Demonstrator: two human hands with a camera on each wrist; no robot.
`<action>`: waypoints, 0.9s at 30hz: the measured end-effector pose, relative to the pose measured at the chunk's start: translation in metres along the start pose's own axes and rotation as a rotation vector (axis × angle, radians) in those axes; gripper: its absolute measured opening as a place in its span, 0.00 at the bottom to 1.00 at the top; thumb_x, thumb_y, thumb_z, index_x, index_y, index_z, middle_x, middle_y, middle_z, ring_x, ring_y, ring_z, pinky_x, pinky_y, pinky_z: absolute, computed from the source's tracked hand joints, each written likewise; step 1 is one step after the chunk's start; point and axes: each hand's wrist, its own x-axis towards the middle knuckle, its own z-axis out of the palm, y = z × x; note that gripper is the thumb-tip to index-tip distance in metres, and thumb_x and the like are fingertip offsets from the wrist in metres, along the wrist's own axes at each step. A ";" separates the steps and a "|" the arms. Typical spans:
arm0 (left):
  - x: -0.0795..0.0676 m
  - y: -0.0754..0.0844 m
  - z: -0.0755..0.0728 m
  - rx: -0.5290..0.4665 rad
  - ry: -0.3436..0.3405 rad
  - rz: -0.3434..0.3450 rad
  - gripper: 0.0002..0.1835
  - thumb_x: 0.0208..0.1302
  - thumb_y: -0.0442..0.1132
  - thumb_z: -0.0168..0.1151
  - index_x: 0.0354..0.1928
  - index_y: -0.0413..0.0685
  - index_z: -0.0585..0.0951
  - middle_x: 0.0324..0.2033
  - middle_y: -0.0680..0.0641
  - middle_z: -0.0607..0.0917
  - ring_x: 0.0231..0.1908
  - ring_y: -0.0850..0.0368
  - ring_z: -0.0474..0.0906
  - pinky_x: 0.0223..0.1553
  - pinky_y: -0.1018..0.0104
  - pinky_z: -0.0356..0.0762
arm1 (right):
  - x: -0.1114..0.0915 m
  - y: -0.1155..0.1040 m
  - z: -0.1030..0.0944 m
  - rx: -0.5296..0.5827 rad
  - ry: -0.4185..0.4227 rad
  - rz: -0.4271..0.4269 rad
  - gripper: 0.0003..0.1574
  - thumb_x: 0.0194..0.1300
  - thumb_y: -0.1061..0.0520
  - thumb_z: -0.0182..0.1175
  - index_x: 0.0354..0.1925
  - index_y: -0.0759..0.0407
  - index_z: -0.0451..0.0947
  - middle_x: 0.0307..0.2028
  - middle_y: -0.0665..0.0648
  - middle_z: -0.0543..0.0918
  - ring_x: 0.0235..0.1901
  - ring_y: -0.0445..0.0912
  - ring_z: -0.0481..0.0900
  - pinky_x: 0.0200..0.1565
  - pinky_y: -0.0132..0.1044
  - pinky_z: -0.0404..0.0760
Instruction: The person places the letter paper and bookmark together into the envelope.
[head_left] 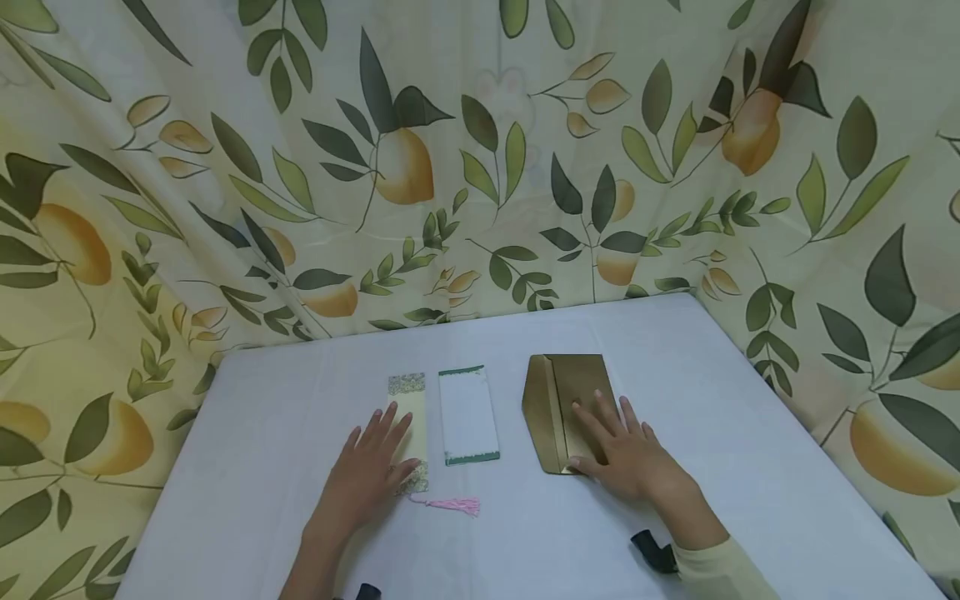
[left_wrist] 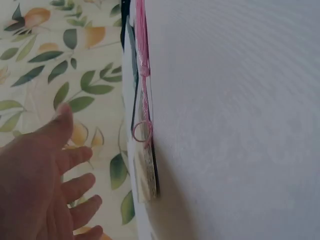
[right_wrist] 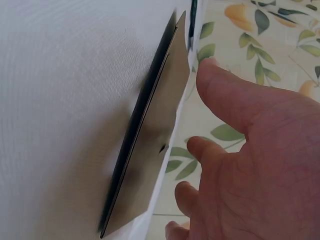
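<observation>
My left hand point(head_left: 365, 477) hovers over a pale bookmark point(head_left: 417, 429) with glittery patterned ends, its fingers spread and loosely straight. A pink tassel point(head_left: 453, 505) trails from the bookmark's near end; the left wrist view shows the tassel point(left_wrist: 142, 40) tied through a small loop. Beside the bookmark lies a white card point(head_left: 470, 417) with green borders at both ends. On the right is a gold-brown envelope point(head_left: 581, 379), its flap opened out to the left. Above it my right hand point(head_left: 637, 462) spreads its fingers; in the right wrist view a gap separates them from the envelope point(right_wrist: 150, 145).
A white cloth covers the table point(head_left: 300, 417), whose far edge meets a curtain point(head_left: 480, 167) printed with fruit and leaves. A black object point(head_left: 654, 552) shows under my right wrist, and another black piece point(head_left: 368, 592) sits at the bottom edge by my left forearm.
</observation>
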 end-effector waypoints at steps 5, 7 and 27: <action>0.007 0.007 0.003 -0.040 -0.004 0.038 0.37 0.76 0.59 0.57 0.79 0.49 0.65 0.78 0.42 0.60 0.77 0.44 0.53 0.72 0.44 0.57 | -0.001 -0.006 -0.003 -0.010 -0.026 0.001 0.49 0.73 0.35 0.60 0.80 0.54 0.58 0.79 0.70 0.48 0.75 0.76 0.39 0.64 0.78 0.51; 0.010 0.011 0.003 -0.056 0.000 0.051 0.36 0.76 0.58 0.58 0.78 0.49 0.66 0.78 0.43 0.61 0.77 0.44 0.54 0.72 0.46 0.59 | 0.001 -0.005 -0.002 -0.011 -0.028 -0.001 0.48 0.74 0.35 0.59 0.80 0.54 0.58 0.79 0.69 0.48 0.75 0.76 0.39 0.65 0.78 0.50; 0.063 0.058 0.009 -0.045 -0.019 0.212 0.34 0.77 0.57 0.56 0.78 0.50 0.67 0.78 0.44 0.62 0.77 0.47 0.55 0.71 0.50 0.62 | 0.012 0.007 0.009 -0.012 -0.002 -0.013 0.50 0.74 0.29 0.54 0.82 0.50 0.55 0.81 0.67 0.45 0.76 0.75 0.36 0.64 0.79 0.48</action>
